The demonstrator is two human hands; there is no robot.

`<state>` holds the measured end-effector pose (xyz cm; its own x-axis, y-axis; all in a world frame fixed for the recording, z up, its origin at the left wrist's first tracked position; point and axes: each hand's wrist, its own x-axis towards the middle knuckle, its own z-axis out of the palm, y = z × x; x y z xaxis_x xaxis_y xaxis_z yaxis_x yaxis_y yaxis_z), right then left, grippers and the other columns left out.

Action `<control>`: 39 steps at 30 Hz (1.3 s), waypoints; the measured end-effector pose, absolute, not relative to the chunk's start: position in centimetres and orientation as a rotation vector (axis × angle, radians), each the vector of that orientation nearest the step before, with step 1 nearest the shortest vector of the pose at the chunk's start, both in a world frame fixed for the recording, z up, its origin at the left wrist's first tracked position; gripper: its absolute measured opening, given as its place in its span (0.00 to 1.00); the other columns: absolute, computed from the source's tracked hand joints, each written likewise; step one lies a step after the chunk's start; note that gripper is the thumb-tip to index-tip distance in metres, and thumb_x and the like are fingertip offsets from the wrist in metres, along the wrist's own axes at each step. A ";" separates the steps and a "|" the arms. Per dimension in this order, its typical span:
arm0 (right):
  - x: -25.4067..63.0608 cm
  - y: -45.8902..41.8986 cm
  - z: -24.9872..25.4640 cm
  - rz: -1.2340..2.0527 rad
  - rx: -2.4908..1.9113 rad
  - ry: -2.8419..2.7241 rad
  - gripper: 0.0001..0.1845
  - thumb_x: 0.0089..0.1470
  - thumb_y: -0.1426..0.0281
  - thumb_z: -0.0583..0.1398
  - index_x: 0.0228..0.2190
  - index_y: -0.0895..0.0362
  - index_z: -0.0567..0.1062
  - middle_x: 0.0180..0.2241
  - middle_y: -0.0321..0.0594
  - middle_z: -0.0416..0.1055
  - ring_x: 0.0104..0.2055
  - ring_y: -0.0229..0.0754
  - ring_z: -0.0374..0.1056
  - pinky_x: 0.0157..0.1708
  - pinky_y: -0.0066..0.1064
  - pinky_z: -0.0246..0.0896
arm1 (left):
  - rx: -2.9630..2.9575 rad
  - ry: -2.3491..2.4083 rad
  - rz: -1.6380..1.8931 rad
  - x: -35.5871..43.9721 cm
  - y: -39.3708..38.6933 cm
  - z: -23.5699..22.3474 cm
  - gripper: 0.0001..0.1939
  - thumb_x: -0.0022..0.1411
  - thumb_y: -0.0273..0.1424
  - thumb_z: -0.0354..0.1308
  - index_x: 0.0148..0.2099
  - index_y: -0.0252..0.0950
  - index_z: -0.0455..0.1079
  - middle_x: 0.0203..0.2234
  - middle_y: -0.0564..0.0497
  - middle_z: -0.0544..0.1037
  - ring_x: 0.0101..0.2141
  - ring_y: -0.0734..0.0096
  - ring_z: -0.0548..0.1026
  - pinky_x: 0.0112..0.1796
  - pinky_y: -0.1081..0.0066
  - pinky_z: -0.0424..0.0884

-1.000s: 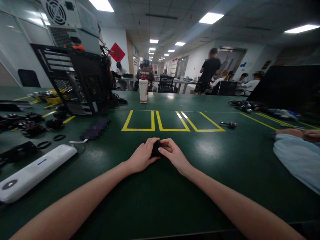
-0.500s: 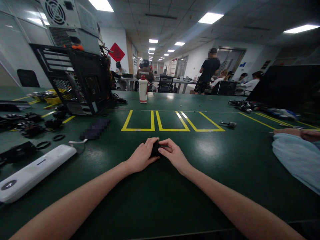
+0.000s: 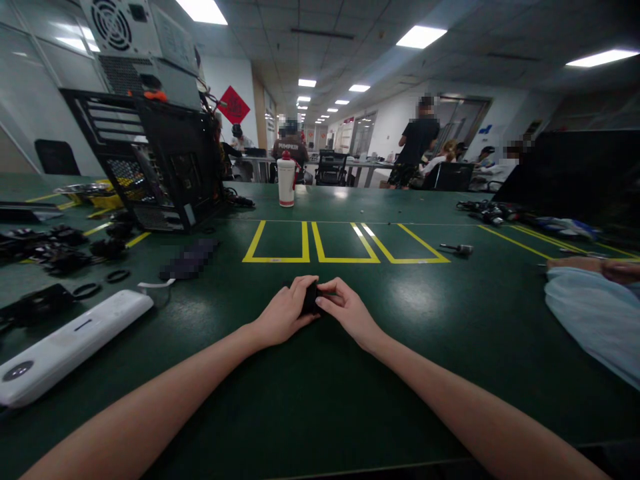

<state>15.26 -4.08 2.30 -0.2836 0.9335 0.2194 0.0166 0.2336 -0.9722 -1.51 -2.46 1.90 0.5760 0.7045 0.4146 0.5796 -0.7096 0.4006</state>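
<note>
A small black part (image 3: 309, 299) is between my two hands, just above or on the green table (image 3: 320, 400); its exact kind is hard to make out. My left hand (image 3: 284, 311) is closed around its left side, with the thumb below and the fingers over the top. From the right, my right hand (image 3: 346, 308) pinches at its edge with thumb and forefinger. Most of the part is covered by my fingers. Beyond my hands, yellow tape outlines (image 3: 345, 260) mark the tabletop.
At left lie a white elongated device (image 3: 75, 343), black rings (image 3: 118, 275) and black parts (image 3: 60, 257), near an open computer case (image 3: 175, 160). A white bottle (image 3: 287, 181) stands behind the tape. A screwdriver-like tool (image 3: 457, 249) lies right, near another person's blue sleeve (image 3: 590, 313).
The black part has turned slightly between my fingers. Both hands stay in nearly the same place.
</note>
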 end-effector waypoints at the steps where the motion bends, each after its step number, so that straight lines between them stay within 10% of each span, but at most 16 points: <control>1: 15.3 -4.0 2.2 1.196 -0.936 -1.554 0.10 0.47 0.69 0.57 0.35 0.54 0.66 0.38 0.36 0.65 0.44 0.39 0.64 0.46 0.35 0.58 | 2.585 1.070 0.826 -1.5 -2.5 1.9 0.31 0.53 0.32 0.55 0.56 0.40 0.44 0.51 0.44 0.57 0.46 0.60 0.65 0.43 0.58 0.64; 39: 15.5 -4.0 2.1 1.211 -1.013 -1.563 0.17 0.47 0.68 0.57 0.41 0.54 0.65 0.44 0.38 0.64 0.48 0.40 0.62 0.50 0.38 0.56 | 2.569 1.060 0.834 -1.5 -2.5 1.9 0.31 0.53 0.32 0.55 0.56 0.41 0.44 0.51 0.44 0.58 0.45 0.60 0.66 0.42 0.57 0.65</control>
<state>15.48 -4.04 2.14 -0.2723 0.9488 0.1604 0.0815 0.1889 -0.9786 -1.50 -2.49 1.90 0.5740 0.7059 0.4150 0.5693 -0.7083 0.4173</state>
